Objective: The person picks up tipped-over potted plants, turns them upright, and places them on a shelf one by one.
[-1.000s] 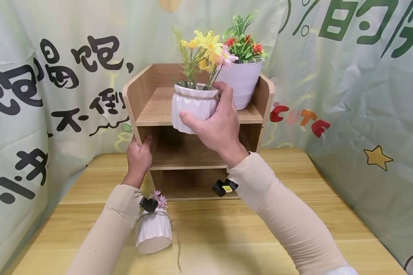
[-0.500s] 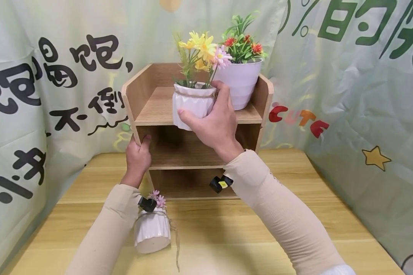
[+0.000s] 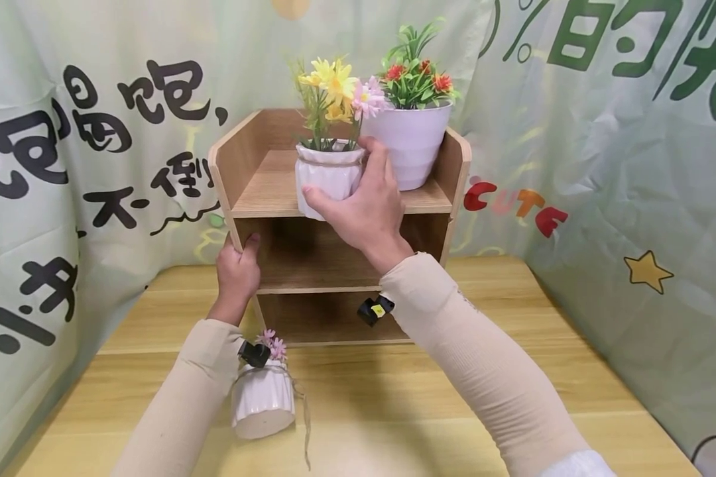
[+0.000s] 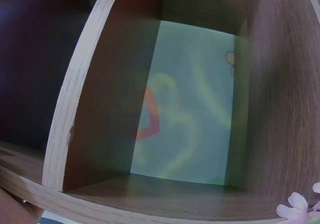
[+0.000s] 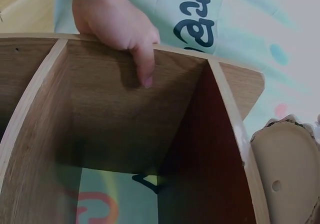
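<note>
My right hand (image 3: 370,205) grips a small white ribbed flowerpot (image 3: 327,173) with yellow and pink artificial flowers and a twine band. It holds the pot upright at the front of the top shelf, where the base overlaps the board's front edge. In the right wrist view the underside of the flowerpot (image 5: 285,171) shows beside the shelf edge. My left hand (image 3: 238,271) holds the left side panel of the wooden shelf unit (image 3: 262,185), thumb inside the middle compartment. The same left hand (image 5: 117,24) appears in the right wrist view.
A larger white pot (image 3: 414,146) with red flowers stands at the top shelf's right. Another small white pot (image 3: 264,401) with pink flowers lies tipped on the wooden table (image 3: 358,411), its twine trailing. A printed curtain (image 3: 602,165) surrounds the table.
My right hand has carried the yellow-flowered pot slightly left and farther over the top shelf, away from the camera. My left hand stays on the side panel.
</note>
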A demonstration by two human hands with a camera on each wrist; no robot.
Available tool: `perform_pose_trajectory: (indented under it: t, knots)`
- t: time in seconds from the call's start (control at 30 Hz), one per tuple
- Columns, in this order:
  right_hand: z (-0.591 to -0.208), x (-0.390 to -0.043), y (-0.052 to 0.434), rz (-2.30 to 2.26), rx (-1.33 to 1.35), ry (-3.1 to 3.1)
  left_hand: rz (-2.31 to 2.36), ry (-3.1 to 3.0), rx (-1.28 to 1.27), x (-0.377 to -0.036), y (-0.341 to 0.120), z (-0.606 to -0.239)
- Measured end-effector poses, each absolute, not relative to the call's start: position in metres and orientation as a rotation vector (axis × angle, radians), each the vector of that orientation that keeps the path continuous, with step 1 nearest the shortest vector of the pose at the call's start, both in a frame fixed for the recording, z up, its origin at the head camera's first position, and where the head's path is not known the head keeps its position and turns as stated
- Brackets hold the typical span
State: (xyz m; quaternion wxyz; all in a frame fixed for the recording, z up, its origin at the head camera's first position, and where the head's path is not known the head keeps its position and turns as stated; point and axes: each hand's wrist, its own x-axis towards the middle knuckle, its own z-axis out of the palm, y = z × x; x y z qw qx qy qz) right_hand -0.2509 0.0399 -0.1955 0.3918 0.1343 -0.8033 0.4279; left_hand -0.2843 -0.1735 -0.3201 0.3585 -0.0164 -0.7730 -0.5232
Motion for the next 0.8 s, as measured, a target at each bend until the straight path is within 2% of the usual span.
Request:
perform_pose_trajectory:
  t: [0.8]
  knots:
    - [-0.209, -0.268, 0.029, 0.961, 0.308, -2.019, -1.346, -2.007, -0.033, -0.284, -0.173, -0.32]
